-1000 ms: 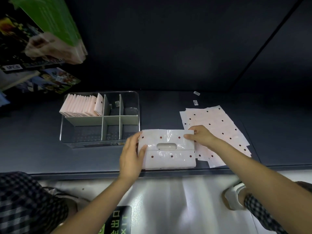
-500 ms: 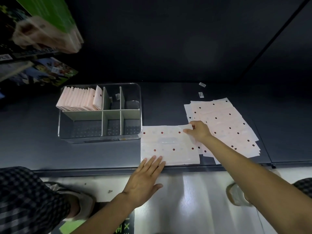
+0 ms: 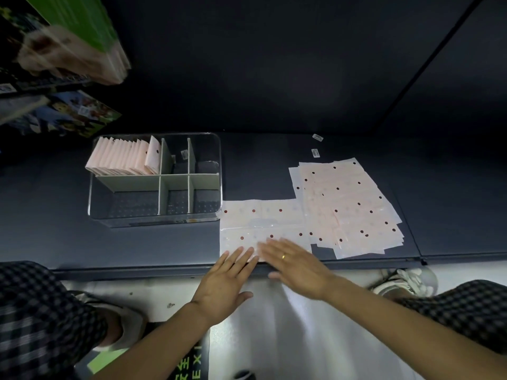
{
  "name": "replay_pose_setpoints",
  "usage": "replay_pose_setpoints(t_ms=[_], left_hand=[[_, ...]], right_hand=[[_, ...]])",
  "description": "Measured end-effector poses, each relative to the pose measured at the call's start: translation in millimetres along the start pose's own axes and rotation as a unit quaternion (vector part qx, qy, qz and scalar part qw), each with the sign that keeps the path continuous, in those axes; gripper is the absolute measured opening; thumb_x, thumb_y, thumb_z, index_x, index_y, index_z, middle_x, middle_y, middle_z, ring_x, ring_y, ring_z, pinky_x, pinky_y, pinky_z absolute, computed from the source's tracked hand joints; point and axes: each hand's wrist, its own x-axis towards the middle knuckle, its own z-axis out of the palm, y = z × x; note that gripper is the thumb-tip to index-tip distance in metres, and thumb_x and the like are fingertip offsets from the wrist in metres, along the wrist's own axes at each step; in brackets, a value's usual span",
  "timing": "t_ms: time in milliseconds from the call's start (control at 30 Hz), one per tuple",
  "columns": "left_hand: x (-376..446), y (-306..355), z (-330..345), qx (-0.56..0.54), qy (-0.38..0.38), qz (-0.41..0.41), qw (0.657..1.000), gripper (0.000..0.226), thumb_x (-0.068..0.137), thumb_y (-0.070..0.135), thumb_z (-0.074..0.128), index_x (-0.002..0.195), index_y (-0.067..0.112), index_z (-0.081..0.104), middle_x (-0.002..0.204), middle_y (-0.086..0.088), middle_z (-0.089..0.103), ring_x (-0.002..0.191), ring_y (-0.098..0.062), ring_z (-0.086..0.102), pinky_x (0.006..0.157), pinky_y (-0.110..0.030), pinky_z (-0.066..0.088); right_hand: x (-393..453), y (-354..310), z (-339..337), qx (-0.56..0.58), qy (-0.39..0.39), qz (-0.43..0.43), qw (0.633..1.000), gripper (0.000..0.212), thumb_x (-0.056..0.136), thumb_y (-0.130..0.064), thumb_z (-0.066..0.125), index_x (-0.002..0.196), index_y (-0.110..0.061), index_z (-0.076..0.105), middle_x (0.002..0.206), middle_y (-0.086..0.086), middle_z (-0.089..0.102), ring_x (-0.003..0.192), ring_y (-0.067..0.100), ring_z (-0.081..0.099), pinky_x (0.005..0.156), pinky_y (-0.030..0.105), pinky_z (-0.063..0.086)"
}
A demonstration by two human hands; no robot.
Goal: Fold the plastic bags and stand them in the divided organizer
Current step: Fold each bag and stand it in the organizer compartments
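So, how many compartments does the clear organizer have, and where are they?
6, in the organizer: three in the far row and three in the near row. Folded bags fill the far left one; a small label lies in the far middle; the rest look empty.

Likely a shop or stockroom, dimly lit. Low, dark blue-grey shelf (image 3: 274,165) backed by a dark panel, like retail shelving. Upper left, packaged goods (image 3: 74,42) stacked in bright printed wrappers, beside colourful picture packaging (image 3: 79,113). Small barcode-style stickers (image 3: 316,153) lying on the shelf. Pale floor below, with a green floor marking (image 3: 192,366) reading "EXIT" next to Chinese characters.
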Motion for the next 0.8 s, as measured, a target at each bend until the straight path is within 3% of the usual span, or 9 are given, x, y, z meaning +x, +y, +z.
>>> replay_pose_setpoints(t_ms=[100, 233, 300, 333, 400, 467, 567, 800], left_hand=[[0, -1, -3, -0.013, -0.001, 0.005, 1.000, 0.072, 0.097, 0.055, 0.027, 0.149, 0.025, -0.012, 0.154, 0.006, -0.023, 0.143, -0.017, -0.022, 0.114, -0.036, -0.019], [-8, -12, -8, -0.043, -0.001, 0.022, 0.999, 0.068, 0.097, 0.053, 0.030, 0.150, 0.029, -0.004, 0.153, 0.011, -0.019, 0.144, -0.013, -0.016, 0.111, -0.033, -0.020], [-15, -21, -12, -0.071, 0.020, 0.028, 0.997, 0.063, 0.097, 0.051, 0.034, 0.151, 0.029, 0.008, 0.156, 0.011, -0.009, 0.146, -0.012, -0.005, 0.116, -0.032, -0.010], [-19, -25, -17, -0.082, 0.043, 0.031, 0.995, 0.060, 0.097, 0.049, 0.040, 0.150, 0.027, 0.021, 0.157, 0.009, 0.004, 0.146, -0.013, 0.007, 0.119, -0.033, 0.002], [-22, -28, -25, -0.093, 0.100, 0.029, 0.990, 0.050, 0.087, 0.041, 0.063, 0.133, 0.020, 0.054, 0.144, 0.001, 0.044, 0.130, -0.017, 0.046, 0.106, -0.037, 0.040], [-19, -29, -28, -0.101, 0.144, 0.010, 0.984, 0.039, 0.078, 0.034, 0.076, 0.113, 0.019, 0.068, 0.123, 0.000, 0.064, 0.108, -0.018, 0.064, 0.087, -0.034, 0.053], [-9, -28, -29, -0.142, 0.149, -0.029, 0.978, 0.029, 0.084, 0.031, 0.068, 0.111, 0.019, 0.068, 0.121, 0.004, 0.063, 0.109, -0.018, 0.059, 0.090, -0.030, 0.044], [8, -27, -24, -0.192, 0.169, -0.061, 0.965, 0.018, 0.087, 0.029, 0.065, 0.101, 0.020, 0.067, 0.110, 0.008, 0.059, 0.104, -0.016, 0.053, 0.087, -0.027, 0.037]], right_hand=[[-20, 0, 6, -0.049, -0.043, -0.010, 0.998, 0.058, 0.091, -0.045, 0.053, 0.139, -0.013, 0.045, 0.146, 0.000, 0.042, 0.135, 0.017, 0.039, 0.109, 0.038, 0.036], [-42, 16, -4, -0.048, -0.037, 0.025, 0.998, 0.051, 0.096, -0.042, 0.037, 0.133, -0.011, 0.052, 0.141, 0.001, 0.047, 0.131, 0.016, 0.045, 0.106, 0.037, 0.040], [-52, 24, -12, -0.034, -0.010, 0.035, 0.999, 0.053, 0.100, -0.040, 0.025, 0.126, -0.011, 0.060, 0.135, 0.001, 0.054, 0.124, 0.016, 0.052, 0.101, 0.037, 0.045], [-55, 27, -16, -0.024, 0.004, 0.039, 0.999, 0.054, 0.101, -0.039, 0.023, 0.120, -0.011, 0.065, 0.130, 0.001, 0.059, 0.118, 0.017, 0.057, 0.098, 0.037, 0.048], [-56, 31, -22, -0.005, 0.049, 0.050, 0.998, 0.037, 0.097, -0.033, 0.044, 0.106, -0.010, 0.072, 0.118, 0.002, 0.067, 0.105, 0.018, 0.066, 0.088, 0.037, 0.054], [-51, 33, -26, 0.013, 0.081, 0.069, 0.994, 0.020, 0.074, -0.022, 0.078, 0.091, -0.011, 0.075, 0.105, 0.002, 0.072, 0.090, 0.018, 0.070, 0.078, 0.033, 0.057], [-39, 35, -25, 0.021, 0.082, 0.079, 0.993, 0.025, 0.057, -0.014, 0.090, 0.076, -0.013, 0.073, 0.089, 0.000, 0.073, 0.076, 0.017, 0.070, 0.066, 0.025, 0.057], [-29, 39, -22, -0.032, 0.080, 0.053, 0.995, 0.017, 0.062, -0.006, 0.082, 0.061, -0.012, 0.066, 0.070, 0.000, 0.067, 0.058, 0.020, 0.062, 0.055, 0.022, 0.052]])
